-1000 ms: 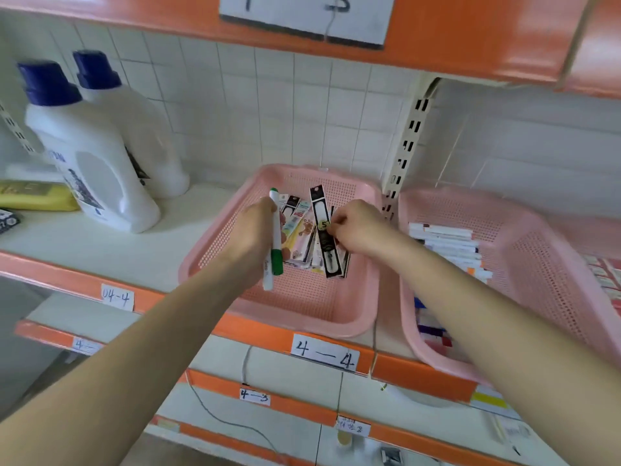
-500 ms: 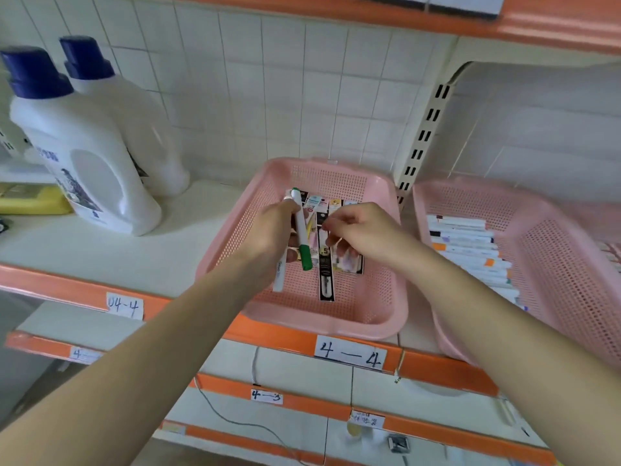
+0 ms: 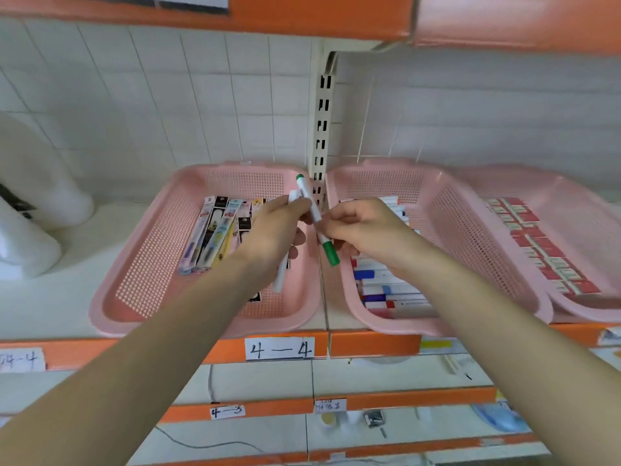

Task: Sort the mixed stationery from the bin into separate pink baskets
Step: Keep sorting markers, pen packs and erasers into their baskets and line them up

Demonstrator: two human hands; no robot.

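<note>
My left hand (image 3: 274, 232) grips two white markers over the right rim of the left pink basket (image 3: 111, 297). One is a green-capped marker (image 3: 327, 252), tilted with its cap down. The other, a plain white marker (image 3: 279, 279), sticks out below the palm. My right hand (image 3: 364, 230) pinches the green-capped marker at its middle, right beside the left fingers. The left basket holds packaged pens (image 3: 210, 232). The middle pink basket (image 3: 447, 210) holds stacked markers (image 3: 389, 289), partly hidden by my right forearm.
A third pink basket (image 3: 571, 193) at the right holds red-and-white packs (image 3: 544, 253). White detergent bottles (image 3: 30, 203) stand at the left on the shelf. A slotted upright (image 3: 321, 129) rises between the baskets. The orange shelf edge carries a "4-4" label (image 3: 279, 348).
My right hand left the packaged pens in the left basket and took hold of the green-capped marker. Both hands and the view shifted right, toward the gap between the two baskets.
</note>
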